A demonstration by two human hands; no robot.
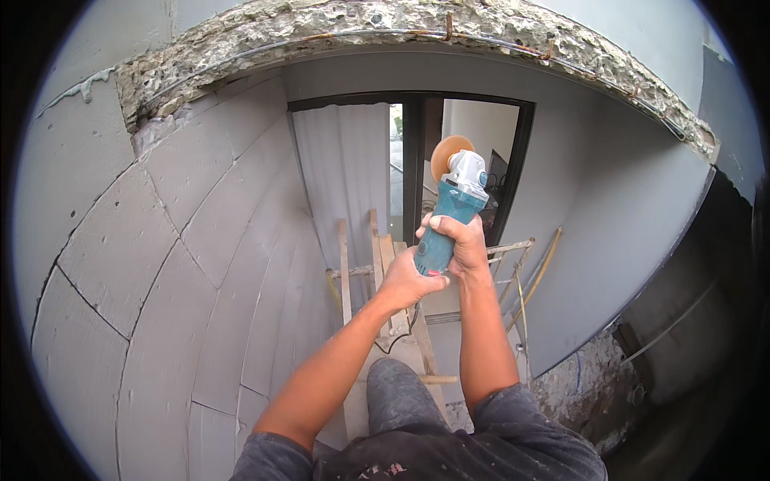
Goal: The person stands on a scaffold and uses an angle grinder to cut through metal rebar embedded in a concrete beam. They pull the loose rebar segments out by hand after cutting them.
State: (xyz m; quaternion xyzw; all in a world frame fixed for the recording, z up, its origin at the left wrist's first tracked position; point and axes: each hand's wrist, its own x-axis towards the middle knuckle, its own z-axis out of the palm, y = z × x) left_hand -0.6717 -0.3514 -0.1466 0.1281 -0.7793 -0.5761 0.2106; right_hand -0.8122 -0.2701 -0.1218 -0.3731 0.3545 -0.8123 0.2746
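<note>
A teal angle grinder (455,206) with a silver-grey head is held out in front of me, tilted upward and slightly right. Its round orange-brown disc (443,156) points toward the far side, apart from any wall. My right hand (465,240) wraps around the middle of the body, thumb across the top. Lower down, my left hand (403,282) grips the rear end of the tool. A thin black cord (391,343) hangs below the left hand. Whether the disc is spinning cannot be told.
Overhead runs a rough, chipped concrete edge (297,44) with an exposed rusty bar. A grey block wall (160,305) stands left, a smooth grey wall (634,232) right. Below are wooden planks (399,317) and scaffold tubing (513,247). Beyond is a dark-framed opening (415,136) with a pale curtain (345,184).
</note>
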